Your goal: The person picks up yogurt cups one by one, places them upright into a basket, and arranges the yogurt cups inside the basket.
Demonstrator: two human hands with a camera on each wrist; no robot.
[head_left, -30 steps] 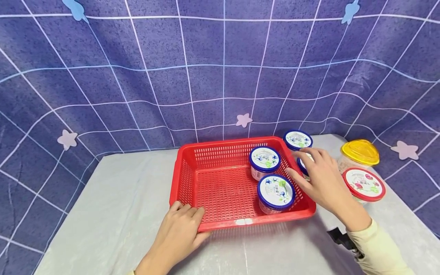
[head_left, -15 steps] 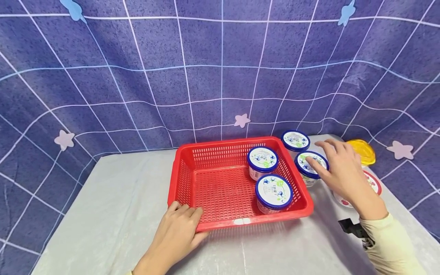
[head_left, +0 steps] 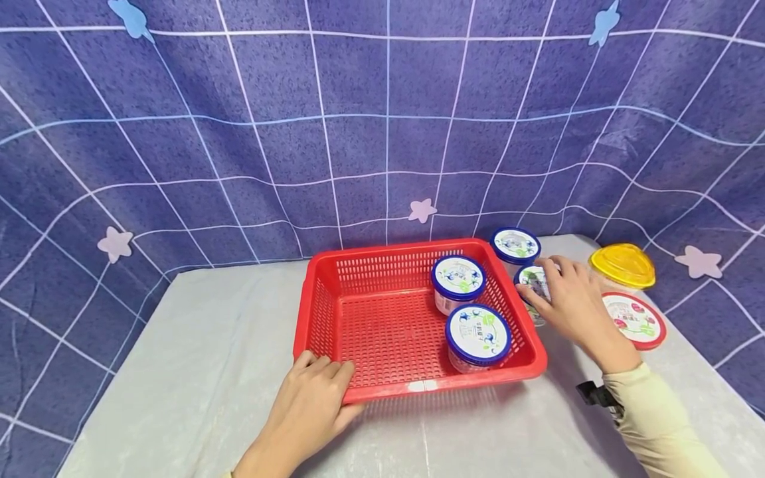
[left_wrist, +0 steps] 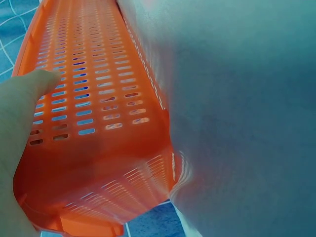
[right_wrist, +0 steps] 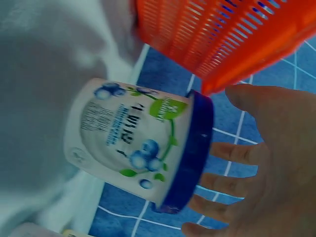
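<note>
My left hand (head_left: 313, 398) grips the near-left corner of a red plastic basket (head_left: 382, 338), fingers over the rim; the left wrist view has the thumb on the slotted wall (left_wrist: 94, 158). Inside the basket, at its right, stand two yogurt tubs with blue lids, the far tub (head_left: 459, 275) and the near tub (head_left: 478, 332). My right hand (head_left: 576, 305) hovers at a third blue-lidded tub (head_left: 530, 282) outside the right wall, partly covering it. In the right wrist view this blueberry-printed tub (right_wrist: 128, 138) stands upright on the table, with spread fingers near its lid and the thumb apart.
Behind it stands another blue-lidded tub (head_left: 515, 244) by the basket's far-right corner. A yellow-lidded container (head_left: 623, 267) and a red-lidded tub (head_left: 636, 322) are to the right of my right hand. A purple checked curtain (head_left: 358, 146) hangs behind the grey-covered table (head_left: 197, 358).
My right hand moved right from the basket's edge, uncovering the outside blue-lidded tub, then came back left over that tub's lid. The left hand and basket stayed put.
</note>
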